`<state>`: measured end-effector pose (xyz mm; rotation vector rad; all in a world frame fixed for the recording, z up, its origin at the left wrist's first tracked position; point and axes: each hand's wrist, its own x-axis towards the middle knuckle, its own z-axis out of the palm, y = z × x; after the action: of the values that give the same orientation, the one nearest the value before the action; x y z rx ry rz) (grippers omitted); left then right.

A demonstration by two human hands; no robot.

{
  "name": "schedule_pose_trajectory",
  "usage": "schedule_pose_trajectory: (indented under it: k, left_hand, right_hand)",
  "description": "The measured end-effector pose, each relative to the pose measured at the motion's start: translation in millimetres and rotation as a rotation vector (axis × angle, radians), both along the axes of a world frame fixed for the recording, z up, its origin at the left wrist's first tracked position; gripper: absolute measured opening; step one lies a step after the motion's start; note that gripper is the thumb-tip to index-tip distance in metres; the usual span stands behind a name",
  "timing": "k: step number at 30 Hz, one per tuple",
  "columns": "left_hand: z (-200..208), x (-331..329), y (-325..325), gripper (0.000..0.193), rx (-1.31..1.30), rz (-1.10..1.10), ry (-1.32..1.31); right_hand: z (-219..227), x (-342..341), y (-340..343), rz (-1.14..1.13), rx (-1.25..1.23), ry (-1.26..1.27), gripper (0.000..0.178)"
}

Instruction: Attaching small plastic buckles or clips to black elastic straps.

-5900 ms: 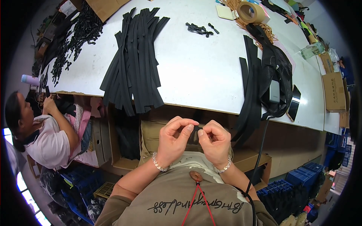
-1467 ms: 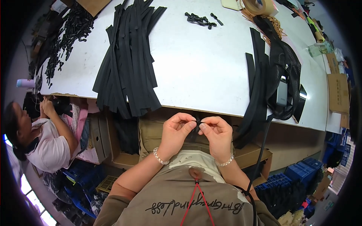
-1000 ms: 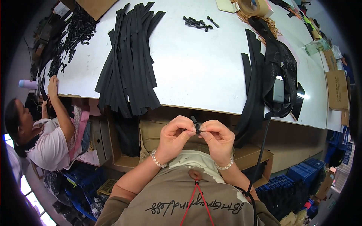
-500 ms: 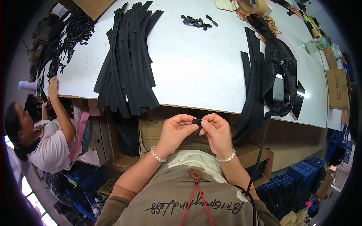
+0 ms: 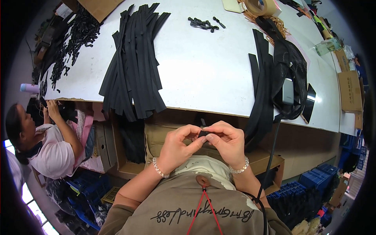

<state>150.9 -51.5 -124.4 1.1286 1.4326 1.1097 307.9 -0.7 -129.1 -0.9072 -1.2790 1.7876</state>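
Observation:
In front of my body, just off the table's near edge, both hands meet over a short end of black zipper tape [image 5: 203, 134]. My left hand [image 5: 181, 143] pinches it between thumb and fingertips. Opposite, my right hand [image 5: 228, 141] grips it with thumb and forefinger, and the fingertips nearly touch. A small greyish tip [image 5: 203, 122] pokes up just beyond the fingers; what it belongs to is hidden. A large fan of black zipper strips [image 5: 135, 66] lies left of centre on the white table [image 5: 203, 74]. Another bundle of strips [image 5: 261, 84] hangs over the edge at right.
Small black zipper pulls [image 5: 203, 24] lie at the table's far middle, and a big heap [image 5: 80, 35] at far left. A black mesh bag [image 5: 291, 62] carries a grey device [image 5: 288, 92]. A co-worker [image 5: 55, 145] sits at left. Blue crates [image 5: 313, 180] stand at lower right.
My hands have drawn slightly toward my body and turned inward, the right fingers curling over the zipper tape. The co-worker's raised hand has come down from the tabletop to the edge.

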Motion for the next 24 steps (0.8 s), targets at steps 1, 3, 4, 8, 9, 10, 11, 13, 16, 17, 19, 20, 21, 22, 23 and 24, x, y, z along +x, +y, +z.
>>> schedule_pose_trajectory:
  k: [1,3,4,8,9,10,11,13,16,17,19,20,21,22,23,24]
  left_hand:
    - [1.6,-0.4,-0.6,0.015,0.004,-0.006,0.045]
    - [10.2,-4.2,-0.8,0.014,0.052,-0.039,0.105]
    - [13.4,-5.6,-0.9,0.014,0.099,-0.069,0.164]
    - [16.1,-6.9,-3.0,0.012,0.211,-0.079,0.217]
    - [15.7,-6.3,-3.4,0.011,0.238,-0.066,0.210]
    - [15.2,-6.1,-3.5,0.011,0.265,-0.052,0.204]
    - [14.6,-6.3,-3.4,0.011,0.264,-0.052,0.204]
    - [13.0,-6.8,-3.5,0.012,0.301,-0.055,0.213]
    - [13.2,-7.2,-2.9,0.013,0.318,-0.056,0.204]
    - [12.8,-7.2,-2.6,0.013,0.317,-0.056,0.202]
    - [11.7,-7.5,-1.9,0.013,0.341,-0.049,0.195]
    - [11.2,-7.9,-1.5,0.013,0.340,-0.048,0.194]
    - [10.6,-8.7,-1.2,0.013,0.353,-0.051,0.197]
    - [9.8,-9.3,-0.8,0.013,0.367,-0.054,0.200]
    - [9.0,-9.6,-0.3,0.013,0.366,-0.054,0.200]
    - [7.9,-9.8,0.1,0.013,0.378,-0.051,0.193]
  right_hand:
    - [0.8,0.6,0.1,0.004,0.038,-0.009,0.019]
    - [-0.1,2.7,0.0,0.008,0.155,-0.030,0.017]
    - [-0.4,4.0,0.0,0.014,0.271,-0.053,0.015]
    - [8.4,6.6,2.6,0.043,0.475,-0.164,0.015]
    - [9.3,6.4,2.3,0.042,0.488,-0.163,0.015]
    - [10.0,6.0,2.0,0.042,0.502,-0.162,0.015]
    - [10.8,5.1,0.9,0.042,0.501,-0.162,0.015]
    - [11.6,3.3,-2.4,0.029,0.308,-0.094,0.013]
    - [9.7,2.6,-4.9,0.026,0.157,0.019,0.016]
    - [9.4,2.6,-5.2,0.026,0.155,0.017,0.016]
    - [8.6,2.2,-5.2,0.032,0.088,0.066,0.015]
    - [8.2,1.9,-5.2,0.032,0.087,0.066,0.015]
    - [7.6,1.3,-5.3,0.032,0.080,0.078,0.015]
    - [7.3,0.9,-5.3,0.032,0.074,0.090,0.015]
    - [7.5,0.7,-5.3,0.032,0.073,0.090,0.015]
    - [7.9,0.8,-5.4,0.025,0.121,0.051,0.013]
